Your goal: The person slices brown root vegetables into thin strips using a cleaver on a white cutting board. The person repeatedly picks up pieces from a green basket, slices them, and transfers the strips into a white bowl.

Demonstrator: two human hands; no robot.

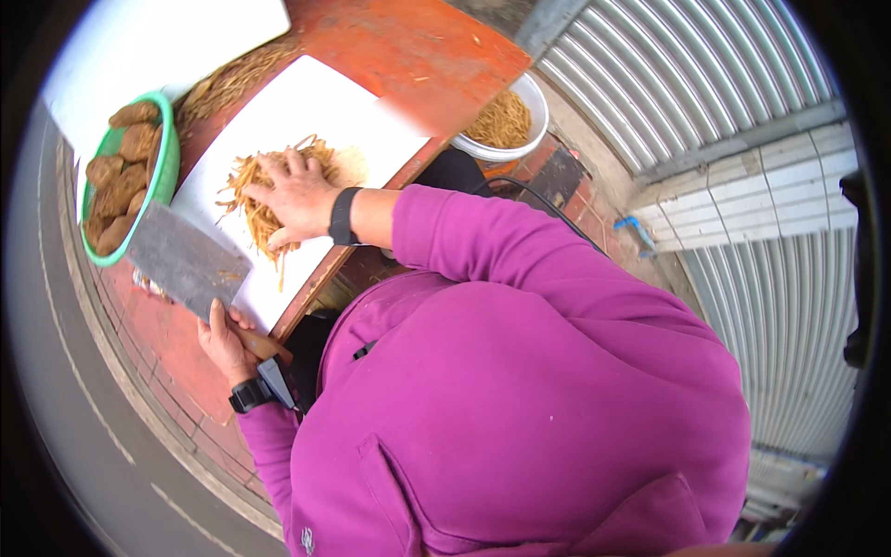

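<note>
A cleaver with a broad, dull grey blade (188, 257) and a wooden handle (256, 342) is in my left hand (228, 342). My thumb lies along the base of the blade, which sticks out past the front left of a white board (306, 90). Bits of brown stuff cling to the metal. My right hand (299, 198) lies palm down, fingers spread, over a heap of thin brown shredded strips (261, 223) on the board. The strips spill out around its fingers. What is under the palm is hidden.
A green plastic basket (172, 157) of brown, tuber-like pieces (125, 184) stands left of the board. More shreds (237, 76) lie behind it on the orange-red table (390, 42). A white bucket (539, 115) of shreds stands right. Corrugated shutters (689, 69) and a road (69, 390) flank me.
</note>
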